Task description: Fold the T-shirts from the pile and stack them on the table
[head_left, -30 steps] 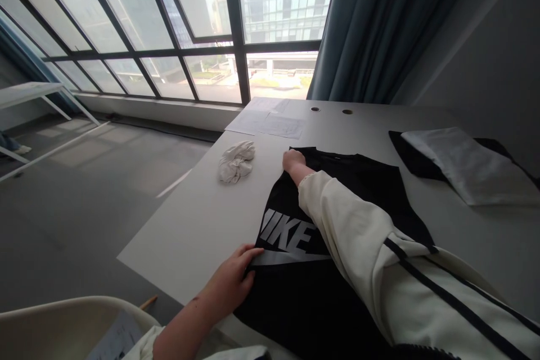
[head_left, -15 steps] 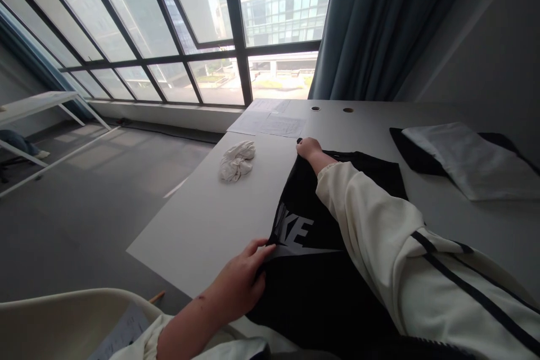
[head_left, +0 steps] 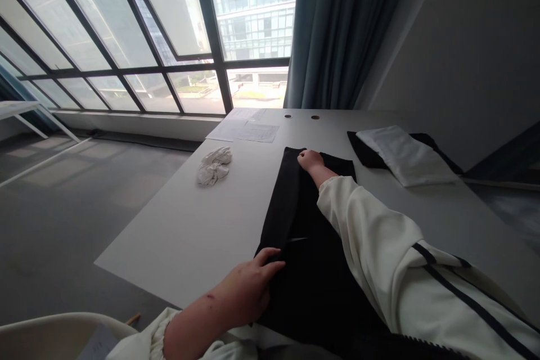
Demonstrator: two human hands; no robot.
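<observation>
A black garment (head_left: 320, 270) lies on the white table in front of me, its left side folded over as a long flap. Only a thin grey sliver of its print shows beside the fold. At the far end, my right hand (head_left: 311, 160) is closed on the flap's edge. My left hand (head_left: 248, 289) grips the near part of the same flap, with thumb and palm partly hidden. Part of the garment is covered by my right sleeve (head_left: 371, 230).
A crumpled off-white cloth (head_left: 214, 167) lies on the white table (head_left: 177, 242) to the left. Printed papers (head_left: 259, 132) rest farther back. White folded fabric (head_left: 400, 152) over a black piece (head_left: 358, 149) is at right. A white chair (head_left: 54, 329) stands at lower left.
Both hands have brought the garment's left edge over to the right, covering most of the grey lettering. The view has turned a little to the right.
</observation>
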